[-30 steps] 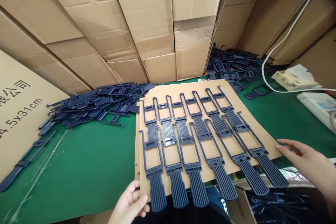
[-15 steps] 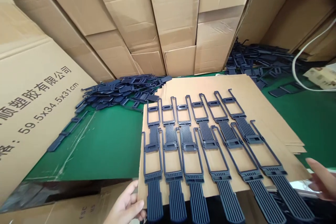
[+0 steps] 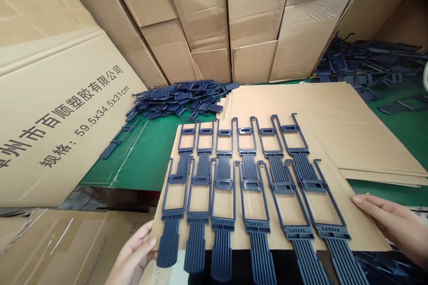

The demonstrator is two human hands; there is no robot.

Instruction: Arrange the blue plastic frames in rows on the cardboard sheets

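Observation:
A brown cardboard sheet (image 3: 354, 227) carries two overlapping rows of dark blue plastic strap parts (image 3: 247, 173), their ribbed ends hanging over its near edge. My left hand (image 3: 133, 258) grips the sheet's near left corner, thumb on top. My right hand (image 3: 394, 225) holds the sheet's right edge with fingers stretched along it. The sheet is lifted off a stack of more cardboard sheets (image 3: 351, 133) lying on the green table (image 3: 150, 160).
A loose heap of blue parts (image 3: 180, 98) lies at the back left, another heap (image 3: 371, 62) at the back right. A printed carton (image 3: 56, 111) stands at the left, flat cartons (image 3: 227, 13) lean behind, and a box (image 3: 60, 245) sits below left.
The loaded sheet has been drawn off the stack toward me and to the left, past the table's edge. Both hands moved with it, and my view swung left.

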